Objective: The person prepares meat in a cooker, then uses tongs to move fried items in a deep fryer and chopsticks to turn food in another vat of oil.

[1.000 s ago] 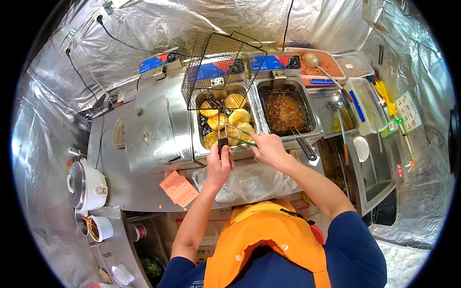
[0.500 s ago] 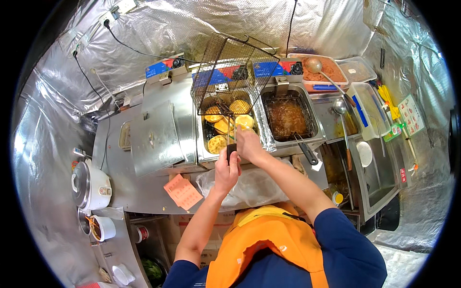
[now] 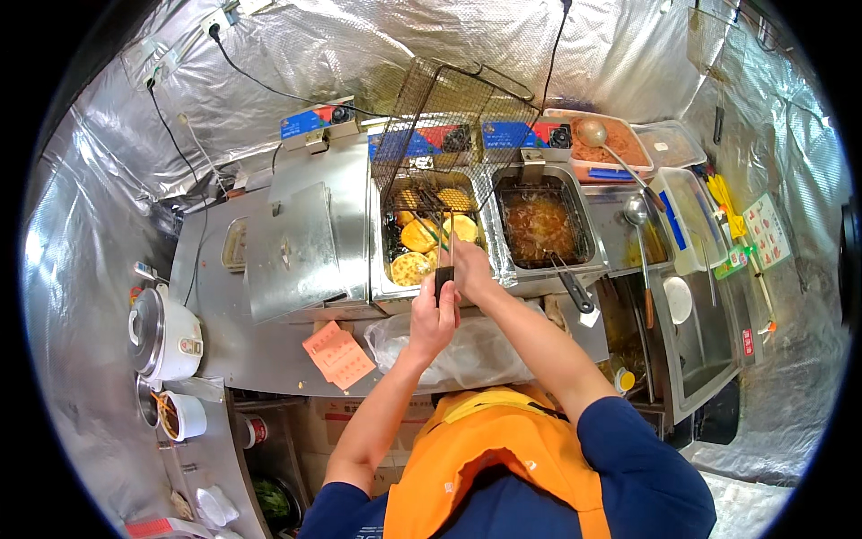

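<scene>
My left hand [image 3: 435,320] is closed round the black handle of a wire fry basket [image 3: 429,112], which is tipped up above the left fryer [image 3: 380,286]. Just right of that handle, my right hand [image 3: 472,271] is closed on thin sticks that look like chopsticks [image 3: 435,234], their tips reaching among the food. Several round golden cakes lie in this fryer, among them a pale yellow cake [image 3: 461,228] and a speckled cake [image 3: 412,269]. The basket's mesh partly covers the rear cakes. My right fingers are partly hidden.
The right fryer [image 3: 585,259] holds bubbling brown oil and a second basket with a black handle [image 3: 576,293]. Behind it stands a tub of pinkish paste [image 3: 620,144] with a ladle [image 3: 593,133]. A metal lid [image 3: 292,256], orange slips [image 3: 338,356], plastic bag [image 3: 485,350] and rice cooker [image 3: 171,337] surround the work area.
The tipped basket has shifted slightly to the right, its mesh now over the rear cakes. Both hands keep their grip. The whole view has moved a little.
</scene>
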Motion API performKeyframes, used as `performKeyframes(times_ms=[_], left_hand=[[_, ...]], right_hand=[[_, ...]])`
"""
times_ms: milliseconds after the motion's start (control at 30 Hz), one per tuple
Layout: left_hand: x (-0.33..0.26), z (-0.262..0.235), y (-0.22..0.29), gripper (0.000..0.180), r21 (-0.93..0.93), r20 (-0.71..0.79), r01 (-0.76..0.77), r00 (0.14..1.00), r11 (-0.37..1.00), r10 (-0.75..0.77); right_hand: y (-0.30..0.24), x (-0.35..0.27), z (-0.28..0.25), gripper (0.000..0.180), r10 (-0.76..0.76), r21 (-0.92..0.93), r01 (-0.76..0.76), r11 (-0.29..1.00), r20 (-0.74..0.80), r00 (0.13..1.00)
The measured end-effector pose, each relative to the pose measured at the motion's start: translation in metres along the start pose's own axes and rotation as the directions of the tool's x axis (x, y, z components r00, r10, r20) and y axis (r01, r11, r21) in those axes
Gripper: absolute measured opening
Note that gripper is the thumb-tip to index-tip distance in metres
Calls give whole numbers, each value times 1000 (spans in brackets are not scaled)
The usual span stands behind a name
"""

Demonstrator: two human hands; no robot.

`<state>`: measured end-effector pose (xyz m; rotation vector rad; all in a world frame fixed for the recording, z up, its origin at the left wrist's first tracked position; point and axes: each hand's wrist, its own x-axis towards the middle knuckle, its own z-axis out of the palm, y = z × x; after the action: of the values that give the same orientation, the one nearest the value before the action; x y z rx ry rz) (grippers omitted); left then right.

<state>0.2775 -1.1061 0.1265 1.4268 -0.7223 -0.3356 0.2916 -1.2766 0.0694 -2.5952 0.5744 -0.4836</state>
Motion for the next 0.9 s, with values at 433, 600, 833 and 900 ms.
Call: performKeyframes(times_ms=[433,600,833,900], left_hand=[[-1,3,3,21,-54,-16,39,999,998,-40],[-3,-1,7,21,-62,-12,45,999,997,-46],[-17,-9,7,24,-70,-37,70,997,995,-72],[-17,-10,4,24,-61,-25,59,998,996,-61]], right_hand=[[18,0,-10,49,47,-392,-64,918,-54,997],[28,6,-36,42,282,-2,-283,959,81,956],[8,-21,-139,36,223,-216,-175,961,219,950],[2,-4,-146,33,241,-259,-163,952,307,921]])
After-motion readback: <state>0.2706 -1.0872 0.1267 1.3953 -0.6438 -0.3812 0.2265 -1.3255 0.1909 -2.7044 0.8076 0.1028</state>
